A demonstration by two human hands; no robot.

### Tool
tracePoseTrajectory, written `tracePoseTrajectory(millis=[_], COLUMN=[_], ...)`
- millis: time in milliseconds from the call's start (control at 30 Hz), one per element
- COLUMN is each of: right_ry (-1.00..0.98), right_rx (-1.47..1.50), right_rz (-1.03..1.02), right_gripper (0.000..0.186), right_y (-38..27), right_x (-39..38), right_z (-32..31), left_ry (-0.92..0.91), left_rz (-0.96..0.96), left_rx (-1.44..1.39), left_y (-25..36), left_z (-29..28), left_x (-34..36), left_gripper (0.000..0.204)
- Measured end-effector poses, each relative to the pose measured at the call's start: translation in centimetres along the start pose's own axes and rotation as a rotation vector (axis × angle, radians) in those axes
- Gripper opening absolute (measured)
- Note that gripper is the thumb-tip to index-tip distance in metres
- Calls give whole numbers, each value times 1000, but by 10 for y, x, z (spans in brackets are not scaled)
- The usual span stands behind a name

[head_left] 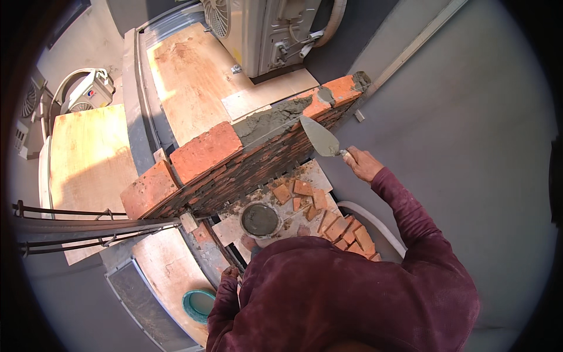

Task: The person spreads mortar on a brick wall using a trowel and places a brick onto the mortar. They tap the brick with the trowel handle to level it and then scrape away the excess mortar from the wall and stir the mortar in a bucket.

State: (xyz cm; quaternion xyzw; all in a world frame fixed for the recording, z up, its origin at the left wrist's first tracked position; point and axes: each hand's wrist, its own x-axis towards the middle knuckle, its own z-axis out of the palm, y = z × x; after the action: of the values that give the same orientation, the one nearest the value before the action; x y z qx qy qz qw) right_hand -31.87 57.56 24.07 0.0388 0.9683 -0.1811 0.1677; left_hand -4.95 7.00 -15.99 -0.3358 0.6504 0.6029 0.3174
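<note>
Your right hand (362, 163) closes round the handle of a trowel (319, 136), its blade at the mortar bed (271, 118) atop the brick wall (234, 161), at twelve o'clock. Your left hand (230, 273) (largely hidden, grip unclear) sits at seven o'clock near the mortar bucket (260, 219). The steel blade looks stiff and light; wet mortar likely slides, so grip the handle.

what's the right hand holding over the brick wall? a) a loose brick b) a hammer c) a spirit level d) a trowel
d: the right hand grips the handle of a trowel, its pointed blade lying over the wet mortar spread along the top of the brick wall.
</note>
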Motion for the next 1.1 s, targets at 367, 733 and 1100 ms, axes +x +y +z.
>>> tracePoseTrajectory(millis=[367,733,1100], right_ry=[194,75,-480], right_rx=[241,109,-102], right_rz=[-3,138,63], right_gripper=[39,47,34], right_y=[-40,57,84], right_x=[36,-43,79], right_z=[105,191,559], left_ry=[-81,-404,-473], left_rz=[199,-246,70], left_rx=[167,497,1284], left_y=[-27,68,-48], left_z=[-130,-25,77], left_x=[59,-2,-20], left_gripper=[36,79,104])
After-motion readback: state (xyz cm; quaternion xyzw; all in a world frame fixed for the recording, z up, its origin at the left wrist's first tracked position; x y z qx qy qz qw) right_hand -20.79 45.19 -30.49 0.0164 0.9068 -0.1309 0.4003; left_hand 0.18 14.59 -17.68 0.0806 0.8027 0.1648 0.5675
